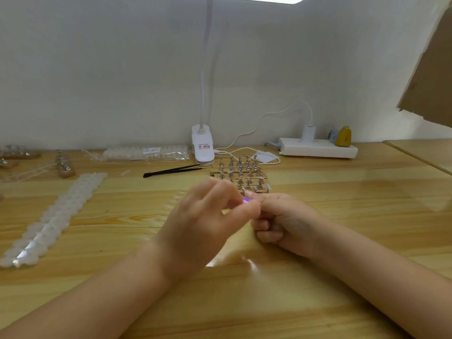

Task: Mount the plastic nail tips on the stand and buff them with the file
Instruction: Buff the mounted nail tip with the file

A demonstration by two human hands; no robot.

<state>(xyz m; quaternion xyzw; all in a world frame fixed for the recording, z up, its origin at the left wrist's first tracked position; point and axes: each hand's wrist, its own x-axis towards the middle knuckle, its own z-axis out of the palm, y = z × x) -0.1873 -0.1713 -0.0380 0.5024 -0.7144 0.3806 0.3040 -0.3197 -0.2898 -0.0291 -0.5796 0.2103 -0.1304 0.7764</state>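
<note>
My left hand (203,221) and my right hand (281,221) meet at the middle of the wooden table, fingertips together. A small purple file (245,199) shows between them; my left fingers pinch around it. My right hand has its fingers curled, its thumb and forefinger pinching something small that is hidden, next to the file. Just behind the hands stand wooden stands (241,173) with several metal pegs. A row of clear nail tips (171,204) lies on the table, partly covered by my left hand.
A long strip of white nail tips (56,216) lies at the left. Black tweezers (171,170), a bagged pack of tips (146,152), a clip lamp (203,145) and a power strip (318,148) sit at the back. More stands (64,166) are far left.
</note>
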